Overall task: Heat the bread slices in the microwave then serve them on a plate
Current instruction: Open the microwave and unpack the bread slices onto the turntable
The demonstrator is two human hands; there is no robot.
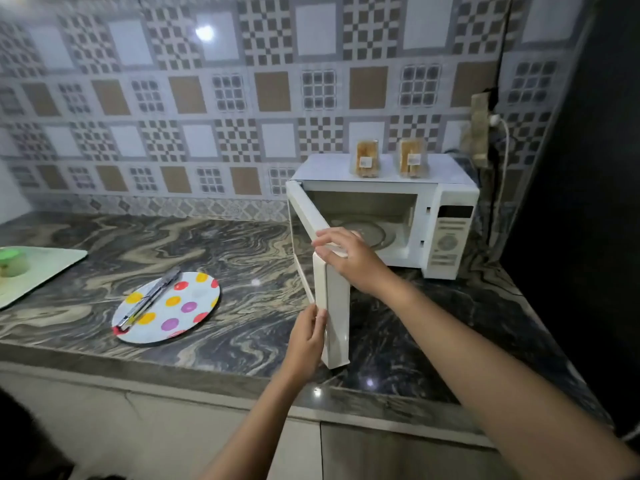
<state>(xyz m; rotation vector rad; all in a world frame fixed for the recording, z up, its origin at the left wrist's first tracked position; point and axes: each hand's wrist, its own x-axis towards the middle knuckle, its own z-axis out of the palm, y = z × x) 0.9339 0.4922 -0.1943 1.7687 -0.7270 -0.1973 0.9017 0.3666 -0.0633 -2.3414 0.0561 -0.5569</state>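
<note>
Right hand (341, 256): I grip the top corner of the open door (334, 306)
Left hand (308, 336): I pinch the same door's edge lower down
Microwave (446, 237): open, turntable in view
Bread packs (367, 163): two, upright on top of the microwave
Plate (187, 306): on the counter (242, 258) left of the door, tongs (149, 299) lying across it

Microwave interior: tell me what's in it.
Only the glass turntable shows, nothing on its visible part; the right hand and open door hide its left side.
</note>
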